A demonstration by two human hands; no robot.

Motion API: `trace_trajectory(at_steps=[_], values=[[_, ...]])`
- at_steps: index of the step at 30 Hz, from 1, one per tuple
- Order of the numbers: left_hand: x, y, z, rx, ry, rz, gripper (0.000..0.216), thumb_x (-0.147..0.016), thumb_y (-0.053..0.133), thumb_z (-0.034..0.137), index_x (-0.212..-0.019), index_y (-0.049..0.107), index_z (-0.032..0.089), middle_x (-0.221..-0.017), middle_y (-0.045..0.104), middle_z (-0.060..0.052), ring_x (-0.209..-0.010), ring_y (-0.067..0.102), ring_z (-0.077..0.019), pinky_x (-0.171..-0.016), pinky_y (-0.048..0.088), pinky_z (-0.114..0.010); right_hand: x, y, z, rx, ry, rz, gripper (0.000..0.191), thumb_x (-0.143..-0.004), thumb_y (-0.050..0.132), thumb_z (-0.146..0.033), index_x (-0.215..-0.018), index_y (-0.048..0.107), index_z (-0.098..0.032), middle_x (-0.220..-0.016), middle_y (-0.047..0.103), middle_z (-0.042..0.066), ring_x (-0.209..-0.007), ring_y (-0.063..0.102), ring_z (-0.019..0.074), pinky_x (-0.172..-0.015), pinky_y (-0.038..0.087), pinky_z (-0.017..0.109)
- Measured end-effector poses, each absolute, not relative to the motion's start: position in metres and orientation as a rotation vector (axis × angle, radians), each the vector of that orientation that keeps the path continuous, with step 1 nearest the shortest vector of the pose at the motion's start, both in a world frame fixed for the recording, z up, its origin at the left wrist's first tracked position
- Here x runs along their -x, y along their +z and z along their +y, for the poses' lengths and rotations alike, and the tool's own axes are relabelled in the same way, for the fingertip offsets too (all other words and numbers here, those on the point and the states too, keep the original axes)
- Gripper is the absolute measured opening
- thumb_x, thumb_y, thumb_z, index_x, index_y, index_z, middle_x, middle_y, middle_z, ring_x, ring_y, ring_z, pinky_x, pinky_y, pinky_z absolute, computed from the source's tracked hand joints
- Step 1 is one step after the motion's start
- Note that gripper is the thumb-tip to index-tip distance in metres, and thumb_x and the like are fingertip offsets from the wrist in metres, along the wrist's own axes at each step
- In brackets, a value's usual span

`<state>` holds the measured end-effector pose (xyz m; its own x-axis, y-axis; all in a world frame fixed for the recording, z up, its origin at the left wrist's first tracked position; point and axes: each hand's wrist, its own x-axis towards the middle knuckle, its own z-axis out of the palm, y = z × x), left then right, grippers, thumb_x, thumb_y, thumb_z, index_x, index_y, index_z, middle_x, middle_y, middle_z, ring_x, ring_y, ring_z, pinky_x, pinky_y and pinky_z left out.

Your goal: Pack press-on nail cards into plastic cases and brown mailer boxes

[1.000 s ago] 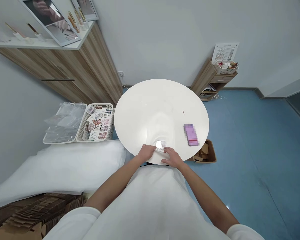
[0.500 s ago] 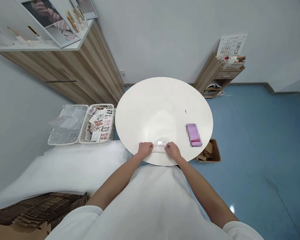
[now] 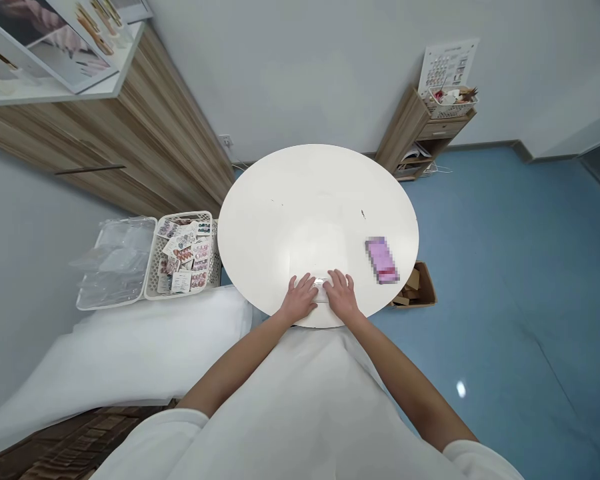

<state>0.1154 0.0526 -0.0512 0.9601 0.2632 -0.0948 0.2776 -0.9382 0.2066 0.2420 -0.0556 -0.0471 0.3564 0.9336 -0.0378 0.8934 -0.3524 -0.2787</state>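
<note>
A small clear plastic piece, like a sheet or bag (image 3: 321,293), lies at the near edge of the round white table (image 3: 310,193). My left hand (image 3: 300,299) rests on its left side with the fingers spread. On its right side, my right hand (image 3: 341,295) lies flat, fingers apart. Both palms face down and cover the ends of the plastic, so only its middle shows. To the right on the tabletop is a pixelated purple rectangular thing (image 3: 382,260).
Left of the table stand a white basket of press-on nail cards (image 3: 183,257) and one of clear plastic packs (image 3: 117,263), beside white sheeting (image 3: 165,353). A cardboard box (image 3: 419,287) sits on the floor at right. A wooden cabinet (image 3: 180,113) is behind left.
Both hands have gone from pinching the ends of the clear plastic to lying spread on top of it. The plastic now lies flatter. The view has shifted slightly.
</note>
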Motion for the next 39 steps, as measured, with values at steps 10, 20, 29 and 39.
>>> trace_trajectory(at_steps=[10,20,29,39], values=[[-0.124,-0.049,0.059,-2.827,-0.152,0.297,0.034,-0.072,0.053,0.029,-0.104,0.047,0.021,-0.122,0.045,-0.011,-0.115,0.039,-0.0236,-0.1,0.017,-0.043,-0.245,-0.058,-0.056,2.386,0.569,-1.917,0.033,-0.07,0.06,-0.022,-0.1,0.049,-0.019,-0.131,0.037,0.013,-0.113,0.041,0.0268,-0.089,0.032,0.041],[-0.092,-0.033,0.052,-2.667,-0.237,0.111,0.024,-0.07,0.05,0.039,-0.086,0.05,0.021,-0.081,0.057,-0.003,-0.078,0.053,-0.0197,-0.081,0.035,-0.035,-0.223,-0.031,-0.076,2.182,0.791,-2.06,0.025,-0.072,0.052,-0.032,-0.091,0.046,-0.017,-0.089,0.056,0.005,-0.077,0.052,0.0184,-0.069,0.035,0.029],[-0.091,-0.025,0.059,-2.626,-0.105,0.271,0.026,-0.076,0.045,0.044,-0.092,0.054,0.024,-0.116,0.049,-0.004,-0.118,0.033,-0.0265,-0.095,0.02,-0.044,-0.235,-0.02,-0.067,2.138,0.677,-1.988,0.014,-0.077,0.046,-0.026,-0.089,0.047,-0.019,-0.098,0.053,0.005,-0.093,0.047,0.0193,-0.076,0.035,0.031],[-0.114,-0.034,0.084,-2.451,-0.385,0.548,0.029,-0.078,0.041,0.036,-0.103,0.05,0.025,-0.105,0.058,-0.003,-0.097,0.053,-0.0203,-0.081,0.037,-0.035,-0.248,-0.029,-0.045,2.362,0.638,-1.827,0.022,-0.087,0.036,-0.026,-0.101,0.051,-0.02,-0.095,0.056,0.007,-0.086,0.052,0.0185,-0.074,0.036,0.03]])
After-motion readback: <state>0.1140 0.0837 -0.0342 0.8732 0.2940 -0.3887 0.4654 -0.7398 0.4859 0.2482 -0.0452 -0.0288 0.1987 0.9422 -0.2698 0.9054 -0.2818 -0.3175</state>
